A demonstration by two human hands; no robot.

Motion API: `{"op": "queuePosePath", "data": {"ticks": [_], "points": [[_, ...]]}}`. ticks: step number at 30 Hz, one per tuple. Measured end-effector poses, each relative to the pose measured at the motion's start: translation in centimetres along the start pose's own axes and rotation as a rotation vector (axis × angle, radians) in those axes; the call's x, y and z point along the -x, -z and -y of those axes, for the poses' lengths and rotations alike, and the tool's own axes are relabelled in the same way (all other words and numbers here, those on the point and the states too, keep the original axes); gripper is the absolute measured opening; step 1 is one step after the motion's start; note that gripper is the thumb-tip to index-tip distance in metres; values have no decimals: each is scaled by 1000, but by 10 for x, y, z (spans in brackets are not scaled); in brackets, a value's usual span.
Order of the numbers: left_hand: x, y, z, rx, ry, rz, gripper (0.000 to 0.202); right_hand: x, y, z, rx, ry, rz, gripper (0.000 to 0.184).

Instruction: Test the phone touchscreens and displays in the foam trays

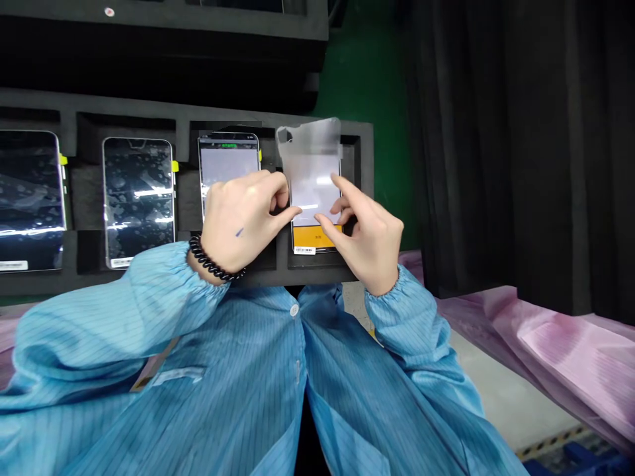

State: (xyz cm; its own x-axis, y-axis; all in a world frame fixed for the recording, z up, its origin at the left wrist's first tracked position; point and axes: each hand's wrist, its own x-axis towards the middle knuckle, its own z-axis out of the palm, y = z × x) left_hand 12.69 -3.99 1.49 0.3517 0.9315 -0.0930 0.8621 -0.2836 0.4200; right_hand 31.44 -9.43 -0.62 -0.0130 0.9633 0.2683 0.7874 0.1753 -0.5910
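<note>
A black foam tray (364, 142) holds several phones in slots. The rightmost phone (317, 238) shows an orange band on its lit screen. A clear protective film (310, 155) stands lifted over it, blurred at the top. My left hand (241, 221), with a black coil band at the wrist, pinches the film's left edge. My right hand (370, 241) touches the film's right side with fingers bent. The phone beside it (225, 162) has a pale lit screen, partly hidden by my left hand.
Two dark phones (139, 198) (30, 198) with bubbled film lie in slots to the left. Another black foam tray (198, 39) stands behind. A black curtain (520, 132) hangs on the right. Pink plastic sheeting (560, 344) lies at the lower right.
</note>
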Motion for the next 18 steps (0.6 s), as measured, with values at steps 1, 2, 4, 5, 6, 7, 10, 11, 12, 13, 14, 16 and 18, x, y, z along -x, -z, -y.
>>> {"op": "queuePosePath", "data": {"ticks": [1, 2, 4, 5, 6, 7, 10, 11, 12, 13, 14, 16, 18], "points": [[0, 0, -1, -11, 18, -11, 26, 0, 1, 2, 70, 12, -52, 42], [-1, 0, -1, -18, 29, -25, 29, 0, 3, 5, 120, 22, -107, 45], [-1, 2, -2, -14, 21, -64, 32, 0, 8, 10, 156, 38, -189, 45], [0, 3, -1, -2, -1, -97, 31, 0, 10, 11, 152, 48, -216, 44], [2, 6, -1, 16, -28, -139, 30, 0, 14, 12, 142, 56, -234, 43], [5, 9, 0, 38, -57, -188, 27, 1, 17, 11, 134, 62, -250, 42], [19, 20, 8, 92, -115, -323, 14, 2, 26, 5, 123, 77, -279, 38], [25, 23, 12, 98, -126, -361, 10, 2, 28, 2, 125, 86, -269, 35], [32, 25, 17, 98, -130, -396, 7, 3, 29, -1, 130, 95, -249, 32], [38, 26, 23, 97, -143, -439, 5, 4, 30, -5, 135, 103, -219, 30], [44, 26, 28, 95, -144, -470, 5, 5, 31, -8, 141, 104, -181, 28], [54, 26, 40, 94, -144, -528, 7, 7, 29, -13, 147, 93, -119, 27], [61, 25, 50, 73, -115, -533, 11, 8, 27, -17, 145, 73, -92, 28]]}}
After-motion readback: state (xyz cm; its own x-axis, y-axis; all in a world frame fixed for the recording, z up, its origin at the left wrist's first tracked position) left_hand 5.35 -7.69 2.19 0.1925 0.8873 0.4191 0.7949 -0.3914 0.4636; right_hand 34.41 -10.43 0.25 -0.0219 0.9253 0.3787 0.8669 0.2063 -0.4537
